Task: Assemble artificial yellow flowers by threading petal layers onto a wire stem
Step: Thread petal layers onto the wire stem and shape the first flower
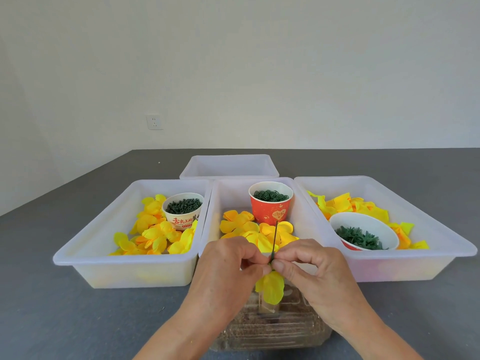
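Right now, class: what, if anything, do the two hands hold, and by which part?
Both the left hand and the right hand pinch the thin dark green wire stem near its lower end, just above the yellow fabric petal.

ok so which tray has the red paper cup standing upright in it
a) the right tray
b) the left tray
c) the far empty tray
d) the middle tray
d: the red paper cup, filled with small green rings, stands upright at the back of the middle tray, just beyond the yellow petals lying there.
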`<state>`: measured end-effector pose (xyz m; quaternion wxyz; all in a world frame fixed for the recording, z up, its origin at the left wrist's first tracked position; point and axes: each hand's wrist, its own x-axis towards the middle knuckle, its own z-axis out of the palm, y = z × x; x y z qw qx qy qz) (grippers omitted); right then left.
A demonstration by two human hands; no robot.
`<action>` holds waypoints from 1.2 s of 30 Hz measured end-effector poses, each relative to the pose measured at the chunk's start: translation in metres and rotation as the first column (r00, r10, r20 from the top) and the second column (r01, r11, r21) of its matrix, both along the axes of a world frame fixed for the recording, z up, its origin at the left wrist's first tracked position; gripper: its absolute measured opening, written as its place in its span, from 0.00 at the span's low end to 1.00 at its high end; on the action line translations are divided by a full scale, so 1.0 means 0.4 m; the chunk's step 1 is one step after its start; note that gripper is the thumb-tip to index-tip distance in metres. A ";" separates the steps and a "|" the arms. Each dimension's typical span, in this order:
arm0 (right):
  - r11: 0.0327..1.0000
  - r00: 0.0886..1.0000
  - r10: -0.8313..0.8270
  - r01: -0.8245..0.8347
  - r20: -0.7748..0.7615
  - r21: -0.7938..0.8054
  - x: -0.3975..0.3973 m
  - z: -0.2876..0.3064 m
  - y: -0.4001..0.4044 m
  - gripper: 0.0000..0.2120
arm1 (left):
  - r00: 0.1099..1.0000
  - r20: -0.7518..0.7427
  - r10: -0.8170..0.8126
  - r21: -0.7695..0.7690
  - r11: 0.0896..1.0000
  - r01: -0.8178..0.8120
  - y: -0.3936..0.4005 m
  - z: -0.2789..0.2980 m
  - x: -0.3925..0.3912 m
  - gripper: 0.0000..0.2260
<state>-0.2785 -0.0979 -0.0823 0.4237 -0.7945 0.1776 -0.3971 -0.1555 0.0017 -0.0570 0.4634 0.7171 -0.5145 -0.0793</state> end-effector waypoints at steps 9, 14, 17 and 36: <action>0.983 1.000 0.016 -0.012 -0.022 0.183 -0.003 0.015 0.005 0.09 | 0.996 -0.082 -0.040 -0.039 0.999 0.037 0.000 0.003 0.004 0.06; 0.989 1.000 0.022 -0.023 0.005 0.145 -0.005 0.012 0.006 0.03 | 0.993 -0.115 -0.025 -0.048 0.999 0.020 -0.002 -0.007 0.003 0.08; 0.998 1.000 0.017 -0.017 0.007 0.066 -0.005 0.004 -0.004 0.03 | 0.994 -0.108 -0.027 -0.053 0.998 0.022 -0.003 -0.010 0.003 0.07; 0.996 1.000 0.027 -0.026 -0.011 0.088 -0.009 0.009 -0.003 0.05 | 0.990 -0.136 -0.043 -0.016 0.999 0.042 -0.001 -0.006 0.013 0.07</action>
